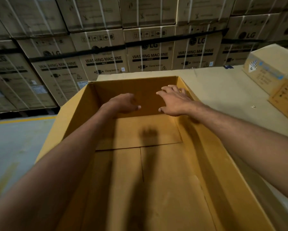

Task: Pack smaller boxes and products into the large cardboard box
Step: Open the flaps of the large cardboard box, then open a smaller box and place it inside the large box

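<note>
The large cardboard box (116, 87) stands open-topped directly below the camera. As far as its interior is in view, it holds nothing: only its own bottom flaps (156, 172) and their seams show on the floor of the box. Both arms reach over the box toward its far wall. The left hand (123, 104) hangs above the far part of the box interior with its fingers (136, 106) loosely curled, and it holds nothing. The right hand (175, 102) is near the far right corner of the box with its fingers spread and straight, also holding nothing; whether the fingertips touch the box wall cannot be told. To the right of the box, well apart from it, small boxes (270, 70) stand stacked on a tabletop (223, 90) covered with brown sheet; none is in hand. Beyond the far wall of the box rises a stack of strapped washing machine cartons (150, 52), and to its left lies the concrete floor (14, 139) with a yellow line (23, 120). Assessment: packing has not begun. The box is opened and ready to receive goods, but no small box or product has been placed. All of the loading is left to do, most likely starting with a reach for the small boxes on the right.
</note>
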Motion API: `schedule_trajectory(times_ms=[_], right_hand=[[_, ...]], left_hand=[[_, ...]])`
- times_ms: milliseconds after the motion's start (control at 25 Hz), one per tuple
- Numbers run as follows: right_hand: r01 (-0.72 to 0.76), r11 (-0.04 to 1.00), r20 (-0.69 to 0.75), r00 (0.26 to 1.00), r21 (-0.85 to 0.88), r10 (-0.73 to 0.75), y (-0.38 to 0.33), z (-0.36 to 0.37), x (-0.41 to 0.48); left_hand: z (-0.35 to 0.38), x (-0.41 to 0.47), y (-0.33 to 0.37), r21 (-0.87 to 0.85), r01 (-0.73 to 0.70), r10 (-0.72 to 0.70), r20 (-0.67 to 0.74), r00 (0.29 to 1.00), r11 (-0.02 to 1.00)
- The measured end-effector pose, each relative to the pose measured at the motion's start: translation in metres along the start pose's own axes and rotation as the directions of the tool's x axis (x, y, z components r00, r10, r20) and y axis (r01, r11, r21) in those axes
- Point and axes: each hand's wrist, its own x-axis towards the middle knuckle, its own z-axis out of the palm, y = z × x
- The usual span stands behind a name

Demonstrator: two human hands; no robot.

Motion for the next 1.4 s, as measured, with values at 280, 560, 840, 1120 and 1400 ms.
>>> schedule_trajectory(times_ms=[280,560,840,1120,1400], right_hand=[[0.147,0.941,-0.237,0.969,0.305,-0.074,0.034,-0.029,-0.18],[0.207,0.86,-0.317,0.947,0.467,-0.056,0.093,-0.046,-0.342],[0.099,0.812,-0.348,0.928,0.576,0.134,0.138,-0.037,-0.436],[-0.022,0.794,-0.356,0.886,0.607,0.297,0.183,-0.035,-0.495],[-0.07,0.77,-0.464,0.762,0.635,0.452,0.274,-0.044,-0.532]], left_hand=[[0.033,-0.172,0.118,-0.097,0.026,-0.045,-0.2,0.979,0.995],[0.099,-0.311,0.256,-0.332,-0.026,-0.158,-0.513,0.844,0.943],[0.152,-0.341,0.335,-0.492,-0.275,-0.081,-0.587,0.806,0.826],[0.172,-0.329,0.392,-0.661,-0.43,0.073,-0.495,0.866,0.615],[0.189,-0.291,0.485,-0.705,-0.514,0.208,-0.478,0.853,0.489]])
